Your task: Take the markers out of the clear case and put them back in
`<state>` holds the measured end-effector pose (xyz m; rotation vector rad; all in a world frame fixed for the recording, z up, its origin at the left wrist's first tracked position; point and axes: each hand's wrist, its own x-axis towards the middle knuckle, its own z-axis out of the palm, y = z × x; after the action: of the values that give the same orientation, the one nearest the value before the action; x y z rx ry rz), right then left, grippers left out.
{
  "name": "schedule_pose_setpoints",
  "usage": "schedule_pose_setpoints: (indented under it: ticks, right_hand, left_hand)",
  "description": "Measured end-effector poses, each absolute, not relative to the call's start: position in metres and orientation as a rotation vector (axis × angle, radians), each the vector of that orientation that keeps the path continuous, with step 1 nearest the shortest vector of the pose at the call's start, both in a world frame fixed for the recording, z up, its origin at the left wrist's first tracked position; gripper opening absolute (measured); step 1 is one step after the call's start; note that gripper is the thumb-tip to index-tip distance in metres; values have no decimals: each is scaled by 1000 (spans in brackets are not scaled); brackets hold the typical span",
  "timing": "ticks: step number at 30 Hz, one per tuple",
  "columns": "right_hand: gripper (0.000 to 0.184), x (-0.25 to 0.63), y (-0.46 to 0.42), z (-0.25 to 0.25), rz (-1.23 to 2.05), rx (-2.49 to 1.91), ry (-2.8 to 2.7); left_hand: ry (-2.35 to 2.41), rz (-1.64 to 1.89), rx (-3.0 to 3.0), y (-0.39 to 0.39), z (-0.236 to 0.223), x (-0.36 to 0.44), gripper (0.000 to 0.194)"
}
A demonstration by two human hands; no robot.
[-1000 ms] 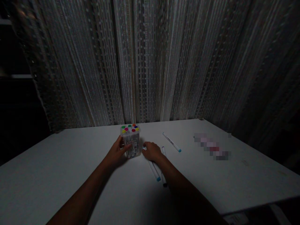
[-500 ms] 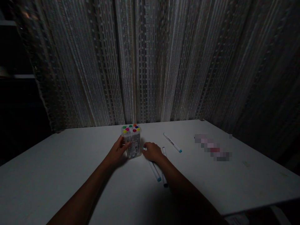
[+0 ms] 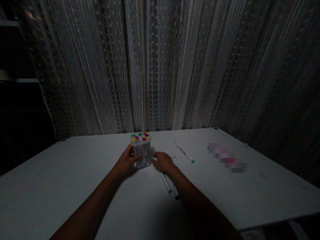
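- While your left hand (image 3: 125,159) clasps the clear box (image 3: 143,160) short of the table's (image 3: 75,160) far edge, coloured markers (image 3: 144,139) stand inside.
- Your right hand (image 3: 163,161) curls nearby; I can't tell its grip.
- Loose markers (image 3: 185,153) lie outside, toward the right edge.

Both forearms (image 3: 100,191) were extended forward and angled inward. The left hand (image 3: 125,160) was held with its thumb (image 3: 135,158) spread from the fingers (image 3: 128,150). The right hand (image 3: 163,162) was turned palm-down, its fingers curled.
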<state>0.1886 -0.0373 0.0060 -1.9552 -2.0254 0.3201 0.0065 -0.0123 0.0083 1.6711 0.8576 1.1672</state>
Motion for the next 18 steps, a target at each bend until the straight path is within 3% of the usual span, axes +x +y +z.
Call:
schedule_pose_setpoints:
  ticks: [18]
  right_hand:
    - [35, 189, -38, 8, 330, -1945, -2038]
  left_hand:
    - [839, 1191, 1704, -14, 9, 7, 51]
